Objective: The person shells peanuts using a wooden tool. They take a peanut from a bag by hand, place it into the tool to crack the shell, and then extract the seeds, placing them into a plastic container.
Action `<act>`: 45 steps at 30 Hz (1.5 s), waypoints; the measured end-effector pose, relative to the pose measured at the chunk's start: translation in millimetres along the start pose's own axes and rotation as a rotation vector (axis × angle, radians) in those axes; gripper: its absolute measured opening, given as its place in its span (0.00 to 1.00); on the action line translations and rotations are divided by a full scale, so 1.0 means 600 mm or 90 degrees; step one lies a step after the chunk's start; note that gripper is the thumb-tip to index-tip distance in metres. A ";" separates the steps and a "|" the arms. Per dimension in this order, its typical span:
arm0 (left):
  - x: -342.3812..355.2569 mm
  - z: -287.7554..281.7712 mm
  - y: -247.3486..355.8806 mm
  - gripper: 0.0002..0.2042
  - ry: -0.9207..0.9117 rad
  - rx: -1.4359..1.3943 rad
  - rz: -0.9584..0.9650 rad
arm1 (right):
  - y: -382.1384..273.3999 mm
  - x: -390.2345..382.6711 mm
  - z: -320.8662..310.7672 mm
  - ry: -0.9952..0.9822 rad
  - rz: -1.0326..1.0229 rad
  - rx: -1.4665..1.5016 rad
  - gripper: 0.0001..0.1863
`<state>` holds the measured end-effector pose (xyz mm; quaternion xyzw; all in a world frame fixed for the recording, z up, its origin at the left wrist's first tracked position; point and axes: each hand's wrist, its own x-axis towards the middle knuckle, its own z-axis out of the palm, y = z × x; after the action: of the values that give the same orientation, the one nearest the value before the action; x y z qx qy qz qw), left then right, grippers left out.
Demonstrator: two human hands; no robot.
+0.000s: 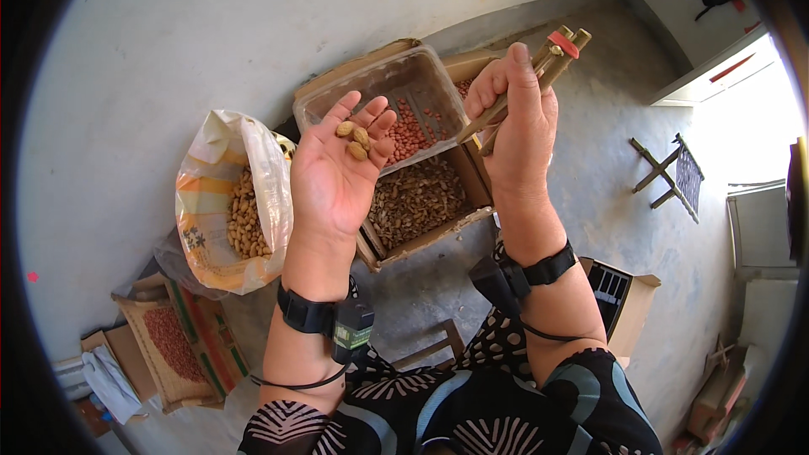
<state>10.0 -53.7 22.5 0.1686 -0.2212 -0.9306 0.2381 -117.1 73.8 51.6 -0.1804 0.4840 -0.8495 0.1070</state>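
My left hand (335,173) is palm up with its fingers loosely curled, cradling three unshelled peanuts (360,136) on the fingers. My right hand (518,122) grips wooden tongs (552,72), made of two sticks bound with a red band at the far end. A small pale thing sits between the sticks near the band; I cannot make out what it is. Beyond and between my hands, a clear plastic tub (434,59) holds shelled red peanuts (409,131). It rests over a cardboard box (476,181) of broken peanut shells (417,206).
At the left stands a plastic sack (206,202) of unshelled peanuts (246,223). A cardboard box (223,341) with red peanuts is at the lower left. Another open box (636,312) lies beside my right arm. A folding stool (678,175) stands at the right, near a bright doorway.
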 end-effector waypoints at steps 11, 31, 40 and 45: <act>-0.013 0.006 -0.031 0.14 -0.094 0.026 -0.118 | 0.000 -0.001 -0.003 -0.009 -0.006 0.017 0.21; -0.037 0.019 -0.090 0.09 -0.041 0.105 -0.198 | -0.001 -0.005 -0.002 0.009 0.019 0.022 0.21; -0.040 0.010 -0.096 0.09 -0.077 0.059 -0.188 | 0.000 -0.016 0.011 -0.007 0.020 -0.029 0.22; -0.043 0.015 -0.106 0.12 -0.070 0.015 -0.165 | 0.000 -0.020 0.013 0.000 0.027 -0.010 0.22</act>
<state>4.4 12.8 4.3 0.1472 -0.2214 -0.9586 0.1016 -103.2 71.8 52.6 -0.1711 0.4947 -0.8430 0.1237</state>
